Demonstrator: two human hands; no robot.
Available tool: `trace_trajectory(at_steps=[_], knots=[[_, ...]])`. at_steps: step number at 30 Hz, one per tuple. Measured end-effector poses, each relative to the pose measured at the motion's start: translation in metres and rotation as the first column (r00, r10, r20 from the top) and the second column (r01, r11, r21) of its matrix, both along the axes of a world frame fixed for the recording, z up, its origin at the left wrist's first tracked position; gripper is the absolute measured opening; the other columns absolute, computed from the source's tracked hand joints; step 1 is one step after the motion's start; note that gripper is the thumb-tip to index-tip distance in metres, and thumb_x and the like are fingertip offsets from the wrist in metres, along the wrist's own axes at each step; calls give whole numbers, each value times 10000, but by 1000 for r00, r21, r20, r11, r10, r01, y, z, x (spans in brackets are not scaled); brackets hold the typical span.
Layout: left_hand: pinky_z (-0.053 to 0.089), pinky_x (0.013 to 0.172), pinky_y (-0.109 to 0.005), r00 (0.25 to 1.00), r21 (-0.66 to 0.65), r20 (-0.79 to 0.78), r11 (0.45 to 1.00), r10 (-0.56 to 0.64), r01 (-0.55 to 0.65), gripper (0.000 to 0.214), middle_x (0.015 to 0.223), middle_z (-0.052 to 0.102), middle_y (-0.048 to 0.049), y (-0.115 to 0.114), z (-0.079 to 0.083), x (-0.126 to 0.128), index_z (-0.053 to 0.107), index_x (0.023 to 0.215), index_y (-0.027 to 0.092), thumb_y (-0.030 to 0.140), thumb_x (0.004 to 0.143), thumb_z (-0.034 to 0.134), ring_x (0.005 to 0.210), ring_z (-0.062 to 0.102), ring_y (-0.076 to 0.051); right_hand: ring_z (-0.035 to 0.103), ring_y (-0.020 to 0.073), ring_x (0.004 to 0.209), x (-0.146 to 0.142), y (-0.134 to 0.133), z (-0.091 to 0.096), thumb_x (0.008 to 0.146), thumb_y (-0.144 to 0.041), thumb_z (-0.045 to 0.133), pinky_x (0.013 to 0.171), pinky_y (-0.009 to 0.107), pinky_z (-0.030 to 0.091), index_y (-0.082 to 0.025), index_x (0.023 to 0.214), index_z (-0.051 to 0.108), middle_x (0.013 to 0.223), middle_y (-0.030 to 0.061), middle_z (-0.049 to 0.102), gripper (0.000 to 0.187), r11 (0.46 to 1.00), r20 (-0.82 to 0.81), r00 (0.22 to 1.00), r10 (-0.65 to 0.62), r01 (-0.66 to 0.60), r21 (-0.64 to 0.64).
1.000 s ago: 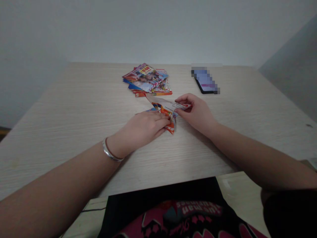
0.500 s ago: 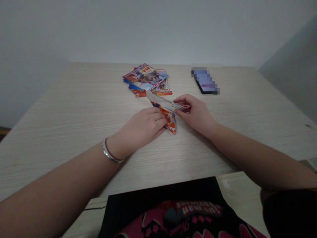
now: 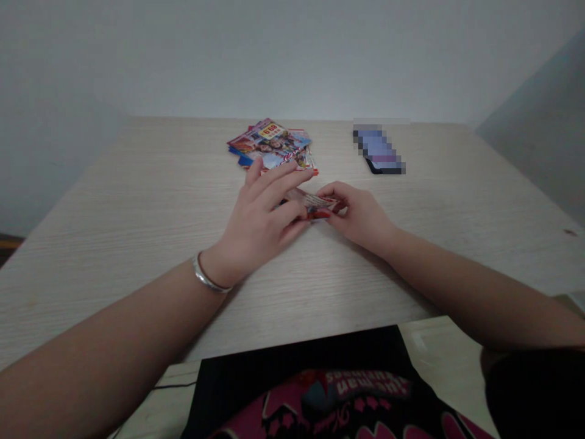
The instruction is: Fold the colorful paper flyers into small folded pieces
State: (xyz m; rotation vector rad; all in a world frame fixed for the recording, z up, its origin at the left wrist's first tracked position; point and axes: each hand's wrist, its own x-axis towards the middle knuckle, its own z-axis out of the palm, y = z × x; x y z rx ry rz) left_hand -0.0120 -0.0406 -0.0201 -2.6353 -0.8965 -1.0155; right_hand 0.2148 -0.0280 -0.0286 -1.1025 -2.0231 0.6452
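Between my hands is a folded sheet of colourful printed paper (image 3: 319, 213), with a pale side carrying print and an orange-red side. My right hand (image 3: 359, 210) pinches its right end between thumb and fingers. At the left end, the thumb and index finger of my left hand (image 3: 262, 213) close on the paper, while its other fingers stretch forward over it. These fingers hide part of the sheet and the near edge of the pile of printed leaflets (image 3: 276, 145) just behind.
A phone (image 3: 379, 149) lies at the back right of the pale wooden table (image 3: 137, 183). The wall (image 3: 292, 55) rises behind the table's far edge. A black garment with pink print (image 3: 320, 378) is at the near edge.
My left hand has lifted and spread its outer fingers forward, over the paper. The paper's orange point, which stuck out towards me, has swung up and now shows less. My right hand stays nearly in place.
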Motion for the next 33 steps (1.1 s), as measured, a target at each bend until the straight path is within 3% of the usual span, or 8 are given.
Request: trace_trajectory(at_steps=[6, 12, 17, 20, 23, 25, 29, 33], knots=[[160, 1302, -688, 998, -135, 45, 990, 43, -37, 84, 1258, 767, -15, 2, -1, 0, 631, 911, 257, 304, 980, 642, 1258, 672, -279, 699, 153, 771, 1, -2, 2, 822, -169, 599, 725, 308, 589, -215, 1006, 699, 951, 16, 773, 214, 999, -33, 999, 32, -31, 15], [269, 1246, -652, 994, -218, 22, 971, 109, -102, 106, 1118, 787, 8, -2, 7, 2, 612, 888, 260, 305, 979, 644, 1101, 710, -249, 727, 184, 880, 1, -4, 1, 804, -227, 664, 733, 318, 607, -231, 1041, 693, 1005, 29, 773, 239, 995, -93, 991, 100, -102, -13], [391, 1165, -559, 994, -212, 55, 974, 98, -84, 133, 1107, 787, -13, -1, 7, 3, 597, 890, 252, 328, 987, 647, 1061, 712, -236, 714, 167, 762, 0, -4, 5, 820, -337, 773, 714, 324, 606, -235, 937, 733, 905, 9, 780, 160, 998, -79, 997, 22, -26, -53], [438, 1124, -523, 992, -221, 82, 973, 95, -75, 218, 1106, 776, -58, 1, 6, 2, 630, 1056, 223, 391, 942, 710, 1054, 716, -260, 706, 159, 737, 1, -4, 7, 840, -308, 761, 719, 319, 601, -235, 883, 751, 863, 0, 787, 85, 999, -64, 998, -8, 5, -39], [402, 1163, -547, 994, -203, 9, 974, 107, -103, 639, 1279, 723, -134, 2, 7, 0, 565, 1351, 175, 503, 851, 789, 1190, 674, -328, 700, 158, 728, 4, -3, 7, 844, -286, 754, 716, 321, 598, -237, 870, 763, 860, 0, 793, 56, 999, -61, 998, -31, 28, -46], [363, 1184, -570, 988, -198, -93, 971, 120, -137, 805, 1380, 675, -160, 2, 8, -3, 487, 1479, 174, 521, 823, 801, 1276, 625, -367, 696, 157, 711, 7, -2, 5, 832, -277, 761, 702, 322, 594, -233, 862, 763, 846, 1, 792, 53, 998, -83, 996, -45, 40, -56], [372, 1176, -552, 968, -209, -220, 964, 120, -167, 853, 1370, 671, -160, 3, 10, -9, 428, 1558, 185, 423, 818, 779, 1294, 598, -375, 695, 156, 699, 11, 0, 0, 829, -275, 755, 692, 320, 581, -226, 850, 763, 822, 2, 787, 54, 997, -135, 990, -50, 41, -70], [393, 1155, -553, 968, -213, -221, 963, 119, -167, 739, 1375, 667, -153, 4, 12, -12, 499, 1497, 212, 403, 824, 739, 1332, 564, -380, 702, 166, 731, 15, 3, -4, 828, -299, 755, 718, 334, 576, -231, 836, 751, 816, 0, 780, 68, 994, -164, 985, -53, 37, -100]])
